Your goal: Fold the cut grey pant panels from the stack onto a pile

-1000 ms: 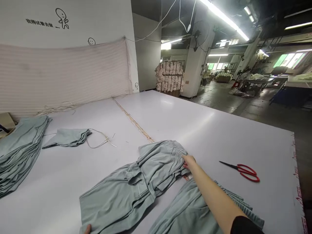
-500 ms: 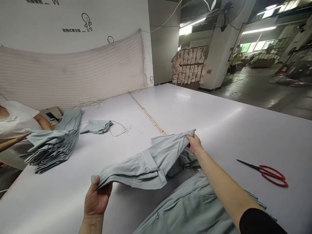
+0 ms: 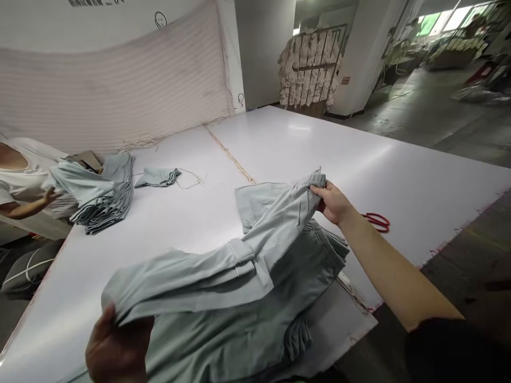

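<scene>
A pair of light grey-blue trousers [image 3: 199, 282] with a stitched pocket flap stretches between my two hands above the table. At its lower left end, my left hand [image 3: 120, 348] is closed on the cloth, thumb on top. My right hand [image 3: 335, 202] pinches the gathered waistband at the upper right. Beneath the held garment lies a stack of similar trousers [image 3: 223, 340], their gathered waistbands toward the right; the held cloth covers part of it. Red-handled scissors [image 3: 379, 222] rest beyond my right forearm, which hides their blades.
At the far left a co-worker in a white top [image 3: 34, 165] handles a folded pile of matching garments [image 3: 107, 205]. Small folded pieces [image 3: 157, 176] and a thin cord [image 3: 191, 183] lie on the white table [image 3: 191, 213]. A rack of pale cloth [image 3: 309, 69] stands behind.
Both hands have carried the trousers over the stack, my left hand coming lower and nearer. The view has shifted, showing more of the stack and the table's near edge. The co-worker has lifted a garment.
</scene>
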### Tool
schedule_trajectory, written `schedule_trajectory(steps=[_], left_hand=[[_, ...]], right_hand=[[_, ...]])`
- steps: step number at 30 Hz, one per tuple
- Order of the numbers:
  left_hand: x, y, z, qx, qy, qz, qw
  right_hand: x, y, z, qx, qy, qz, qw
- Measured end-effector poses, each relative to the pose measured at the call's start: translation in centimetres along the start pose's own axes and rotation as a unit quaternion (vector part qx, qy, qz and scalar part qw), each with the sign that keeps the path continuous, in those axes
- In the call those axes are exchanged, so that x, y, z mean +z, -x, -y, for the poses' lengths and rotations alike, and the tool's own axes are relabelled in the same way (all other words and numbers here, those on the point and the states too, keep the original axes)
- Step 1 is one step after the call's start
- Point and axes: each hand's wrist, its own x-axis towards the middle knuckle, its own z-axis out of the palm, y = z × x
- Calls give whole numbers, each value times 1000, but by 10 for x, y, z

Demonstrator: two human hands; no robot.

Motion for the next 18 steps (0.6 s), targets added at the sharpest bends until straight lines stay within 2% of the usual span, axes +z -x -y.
schedule_trajectory(steps=[2,5,6,7,8,9,11,13,15,17,18], left_hand=[[-53,18,24,-38,-31,-52,997],[-135,32,66,-138,-71,-90,984],[-157,34,79,-130,-86,-97,983],[-173,35,89,-155,-102,-111,976],[-185,36,97,-159,-110,-126,973],[-191,36,101,-157,-113,-136,972],[-192,34,102,-134,-110,-139,975],[-186,29,95,-107,-120,-134,978],[-183,24,85,-114,-183,-132,967],[-182,19,74,-130,-327,-135,926],[-181,18,71,-125,-422,-143,886]], right_hand=[[-29,33,-19,24,25,3,999],[-71,80,-72,100,67,-17,993],[-84,93,-92,137,85,-29,986],[-95,104,-111,175,103,-45,978],[-104,113,-128,200,115,-60,971],[-112,119,-142,210,121,-70,968],[-120,125,-159,199,125,-77,969],[-123,123,-167,169,137,-75,973],[-123,120,-170,154,169,-84,970],[-125,116,-174,139,202,-95,965],[-126,115,-177,123,217,-99,963]])
